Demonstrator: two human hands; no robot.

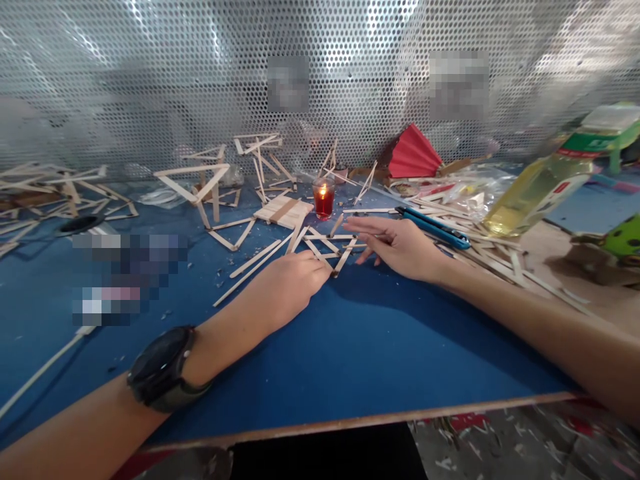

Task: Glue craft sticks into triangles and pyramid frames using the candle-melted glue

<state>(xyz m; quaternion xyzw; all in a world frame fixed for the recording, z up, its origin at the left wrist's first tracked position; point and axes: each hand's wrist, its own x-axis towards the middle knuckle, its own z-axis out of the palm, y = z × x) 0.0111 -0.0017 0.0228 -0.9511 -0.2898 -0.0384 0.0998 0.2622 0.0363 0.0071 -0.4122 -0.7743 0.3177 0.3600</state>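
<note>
My left hand [287, 283], with a black watch on the wrist, rests on the blue table with its fingers curled against the near end of a flat frame of wooden sticks [327, 245]. Whether those fingers pinch a stick is hidden. My right hand [397, 245] lies flat with its fingers stretched leftward over the right side of the same stick frame. A small glass with a lit red candle [323, 197] stands just behind the frame.
A blue utility knife [434, 228] lies by my right hand. Loose sticks and glued stick frames [200, 183] are scattered across the back. A bottle of yellow liquid [543, 180] lies at the right, a red paper fan [413, 155] behind. A perforated metal screen closes the back.
</note>
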